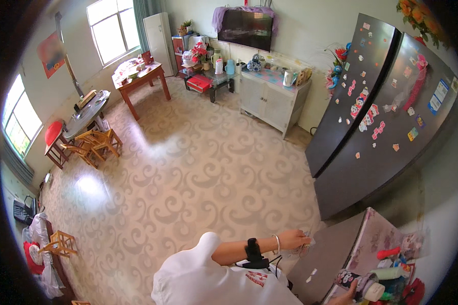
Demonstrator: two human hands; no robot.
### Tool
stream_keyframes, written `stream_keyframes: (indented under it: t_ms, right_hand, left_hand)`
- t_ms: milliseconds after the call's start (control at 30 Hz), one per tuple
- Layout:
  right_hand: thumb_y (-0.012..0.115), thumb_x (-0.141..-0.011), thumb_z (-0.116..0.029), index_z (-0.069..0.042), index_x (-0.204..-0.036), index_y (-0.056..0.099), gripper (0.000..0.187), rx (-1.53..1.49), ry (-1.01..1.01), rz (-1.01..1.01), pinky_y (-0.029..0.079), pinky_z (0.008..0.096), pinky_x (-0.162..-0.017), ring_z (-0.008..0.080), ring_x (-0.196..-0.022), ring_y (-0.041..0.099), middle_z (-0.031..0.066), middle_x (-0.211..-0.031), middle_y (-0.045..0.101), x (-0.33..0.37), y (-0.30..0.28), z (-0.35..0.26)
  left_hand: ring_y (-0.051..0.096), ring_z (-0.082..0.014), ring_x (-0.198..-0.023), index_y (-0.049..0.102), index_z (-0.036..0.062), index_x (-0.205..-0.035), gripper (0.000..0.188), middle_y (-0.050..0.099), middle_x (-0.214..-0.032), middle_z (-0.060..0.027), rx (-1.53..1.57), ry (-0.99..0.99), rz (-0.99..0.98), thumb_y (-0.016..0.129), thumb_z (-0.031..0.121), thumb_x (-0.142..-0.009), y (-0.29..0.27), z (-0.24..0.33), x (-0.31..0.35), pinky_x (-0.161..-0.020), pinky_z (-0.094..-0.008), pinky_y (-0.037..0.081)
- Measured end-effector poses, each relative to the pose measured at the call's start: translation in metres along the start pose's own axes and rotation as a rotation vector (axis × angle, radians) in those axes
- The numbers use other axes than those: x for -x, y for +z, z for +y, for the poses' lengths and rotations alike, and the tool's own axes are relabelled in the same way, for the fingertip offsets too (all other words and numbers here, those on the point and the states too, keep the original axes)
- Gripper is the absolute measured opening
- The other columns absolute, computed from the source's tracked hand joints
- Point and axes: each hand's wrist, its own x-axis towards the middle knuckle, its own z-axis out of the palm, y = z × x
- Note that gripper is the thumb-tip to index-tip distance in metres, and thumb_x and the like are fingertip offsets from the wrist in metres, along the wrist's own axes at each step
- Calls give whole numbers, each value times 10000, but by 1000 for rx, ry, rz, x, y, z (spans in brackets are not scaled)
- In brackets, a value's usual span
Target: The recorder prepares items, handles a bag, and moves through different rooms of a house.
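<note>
My left arm, with a black strap and a bangle on it, stretches across to the right. Its hand, my left hand (291, 239), is closed on a small clear thing (305, 248) that I cannot make out, just beside the cabinet (323, 256). At the lower right edge, my right hand (347, 296) is partly hidden, its fingers around a bottle (352, 278) with a dark patterned label and a pale cap. The bottle tilts over the cabinet's patterned top (370, 239). Next to it are a red-topped item (388, 253) and a pale green tube-like container (388, 273).
A tall dark refrigerator (364, 137) covered in stickers stands beyond the cabinet. Across the patterned floor (203, 173) are a white sideboard (269, 104), a wall television (245, 30) and a wooden table (142, 84). Small wooden chairs (94, 145) stand at the left.
</note>
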Motion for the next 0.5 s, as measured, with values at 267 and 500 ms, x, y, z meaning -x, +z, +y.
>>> stream_keyframes:
  t_ms: [267,500]
  right_hand:
    - [612,-802,-175,9,-929,661,229,-2,63,127,451,285,-804,183,-882,602,103,-996,644,-74,-27,24]
    - [627,-784,-220,19,-914,667,275,44,-52,363,439,286,-830,188,-914,594,135,-989,642,-82,-59,134]
  left_hand:
    - [568,-236,-719,673,80,-786,402,567,-822,-145,-45,33,-116,431,381,-896,79,52,-83,-651,-353,435]
    - [606,-290,-727,654,58,-839,488,623,-767,-160,-86,238,-380,441,498,-844,142,50,-151,-673,-377,465]
